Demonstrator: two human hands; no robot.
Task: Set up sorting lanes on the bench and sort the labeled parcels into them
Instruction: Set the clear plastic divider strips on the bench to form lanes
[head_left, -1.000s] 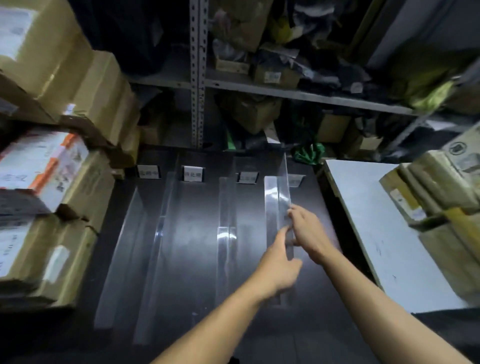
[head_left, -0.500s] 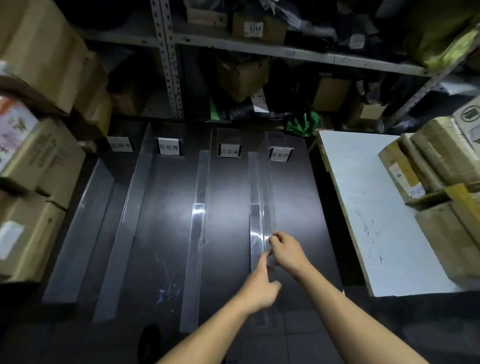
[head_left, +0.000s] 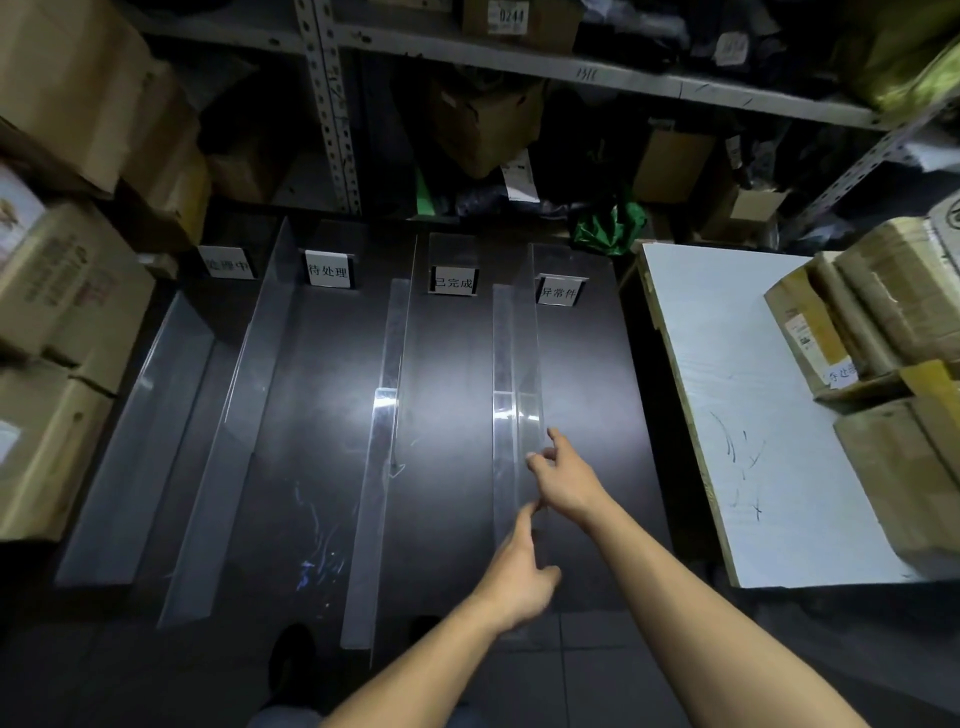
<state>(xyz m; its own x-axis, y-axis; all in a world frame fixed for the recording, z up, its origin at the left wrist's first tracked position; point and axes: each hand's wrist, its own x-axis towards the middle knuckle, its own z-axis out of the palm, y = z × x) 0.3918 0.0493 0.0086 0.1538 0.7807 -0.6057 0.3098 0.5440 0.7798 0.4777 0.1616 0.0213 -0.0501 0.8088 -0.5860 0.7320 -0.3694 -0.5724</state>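
Note:
Several clear acrylic dividers stand lengthwise on the dark bench (head_left: 457, 467) and split it into lanes. Small white label signs stand at the lanes' far ends, among them one (head_left: 328, 270) and another (head_left: 557, 293). The rightmost divider (head_left: 514, 374) is the one my hands are at. My right hand (head_left: 569, 480) is at its near part with fingers spread, thumb and forefinger touching the top edge. My left hand (head_left: 519, 574) is just nearer, its straight forefinger touching the same divider. Labeled cardboard parcels (head_left: 831, 332) lie stacked on the white table at the right.
The white table (head_left: 737, 415) adjoins the bench's right side. Stacks of cardboard boxes (head_left: 62, 291) crowd the left edge. A metal shelf (head_left: 571, 78) full of boxes and a green bag (head_left: 610, 228) rises behind the bench.
The view has tilted down and pulled back. My right hand's pinch on the rightmost divider has loosened into spread fingers. My left hand stays by the divider's near end.

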